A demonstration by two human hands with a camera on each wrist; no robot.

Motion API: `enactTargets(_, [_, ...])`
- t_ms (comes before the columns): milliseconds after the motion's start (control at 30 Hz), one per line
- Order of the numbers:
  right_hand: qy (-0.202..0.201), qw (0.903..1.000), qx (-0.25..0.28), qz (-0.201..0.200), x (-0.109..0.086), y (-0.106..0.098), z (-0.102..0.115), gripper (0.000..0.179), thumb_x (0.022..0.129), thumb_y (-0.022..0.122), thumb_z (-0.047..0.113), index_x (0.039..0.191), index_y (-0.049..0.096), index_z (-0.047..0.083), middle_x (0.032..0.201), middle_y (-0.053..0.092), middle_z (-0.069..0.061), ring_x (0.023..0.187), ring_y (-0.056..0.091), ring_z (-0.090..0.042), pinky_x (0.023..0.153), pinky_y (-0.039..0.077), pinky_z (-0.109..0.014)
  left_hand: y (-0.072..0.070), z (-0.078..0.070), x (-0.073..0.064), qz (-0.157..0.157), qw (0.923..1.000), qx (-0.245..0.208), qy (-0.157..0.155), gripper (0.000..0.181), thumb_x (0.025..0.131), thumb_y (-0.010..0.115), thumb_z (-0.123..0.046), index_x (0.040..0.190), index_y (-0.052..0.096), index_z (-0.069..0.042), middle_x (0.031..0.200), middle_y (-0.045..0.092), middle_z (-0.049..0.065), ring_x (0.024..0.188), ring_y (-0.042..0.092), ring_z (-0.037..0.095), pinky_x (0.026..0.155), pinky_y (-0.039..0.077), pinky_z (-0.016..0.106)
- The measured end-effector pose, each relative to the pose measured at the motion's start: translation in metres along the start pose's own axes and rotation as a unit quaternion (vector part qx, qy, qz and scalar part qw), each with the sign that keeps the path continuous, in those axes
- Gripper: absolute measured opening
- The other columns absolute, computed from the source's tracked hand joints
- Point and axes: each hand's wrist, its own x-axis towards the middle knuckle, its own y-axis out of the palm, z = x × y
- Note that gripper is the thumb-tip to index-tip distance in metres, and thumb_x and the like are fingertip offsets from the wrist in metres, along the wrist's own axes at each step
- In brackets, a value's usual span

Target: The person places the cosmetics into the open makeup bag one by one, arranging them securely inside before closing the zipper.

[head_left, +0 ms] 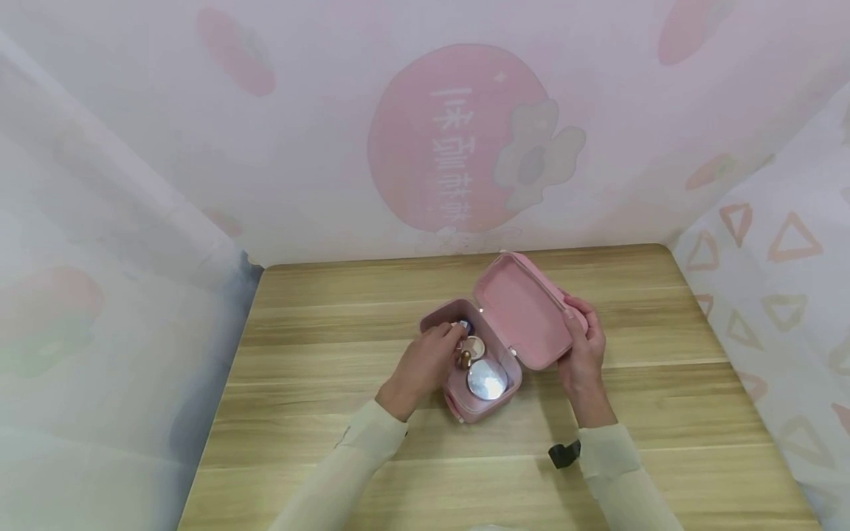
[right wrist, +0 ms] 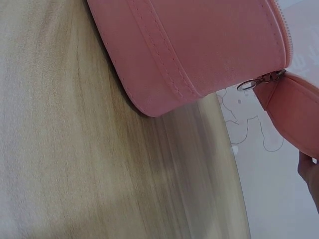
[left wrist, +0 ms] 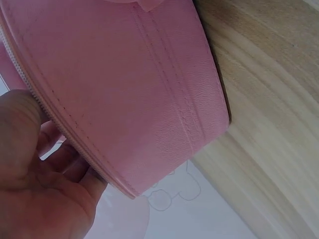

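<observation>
A pink zippered case (head_left: 460, 411) stands on the table with its lid (head_left: 524, 313) swung out to the right. My left hand (head_left: 425, 365) reaches over the left rim, fingers inside the case beside a small blue item (head_left: 466, 325). Whether those fingers pinch anything is hidden. In the left wrist view the left hand (left wrist: 47, 184) curls over the zipper edge of the case (left wrist: 114, 99). My right hand (head_left: 584, 350) grips the lid's outer right edge, thumb on the inner side. Inside the case lie a shiny round silver disc (head_left: 488, 380), a pale round compact (head_left: 474, 346) and a small bronze-coloured piece (head_left: 465, 360).
The wood-grain tabletop (head_left: 319, 354) reaches back to a printed cloth wall (head_left: 319, 184), with similar cloth at both sides. A metal zipper pull (right wrist: 246, 85) hangs at the case's corner. A small black object (head_left: 563, 455) shows beside the right sleeve.
</observation>
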Motion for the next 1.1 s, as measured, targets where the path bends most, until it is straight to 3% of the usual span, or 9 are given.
enactTargets(433, [0.001,1.0000,-0.003,0.002,0.0001,-0.0002,0.0004,0.017,0.109,0.061,0.007,0.125,0.068,0.011,0.140,0.071,-0.005,0.124,0.067,-0.021,0.095,0.062,-0.027,0.0000,-0.0007,0.0014,0.009,0.9998,-0.014,-0.015,0.014,0.106,0.070,-0.006,0.119,0.067,-0.011,0.106,0.073,0.004,0.098,0.070,0.021,0.082,0.063,0.038])
enactTargets(733, [-0.005,0.9999,-0.011,0.010,-0.0005,-0.0019,-0.0009,0.018,0.110,0.060,0.007,0.126,0.067,0.012,0.142,0.069,-0.004,0.124,0.067,-0.020,0.096,0.062,-0.027,0.0016,0.0004,0.0000,0.003,1.0000,-0.005,-0.003,0.015,0.104,0.073,-0.007,0.118,0.069,-0.010,0.106,0.074,0.004,0.098,0.071,0.019,0.084,0.064,0.037])
enactTargets(1100, [-0.002,0.9999,-0.007,0.008,-0.0001,-0.0020,-0.0008,0.018,0.110,0.060,0.006,0.126,0.067,0.011,0.141,0.069,-0.005,0.123,0.068,-0.020,0.095,0.062,-0.027,-0.0043,-0.0002,-0.0014,0.001,0.9995,-0.032,-0.009,0.017,0.104,0.074,-0.007,0.120,0.071,-0.011,0.110,0.073,0.005,0.101,0.070,0.019,0.087,0.064,0.037])
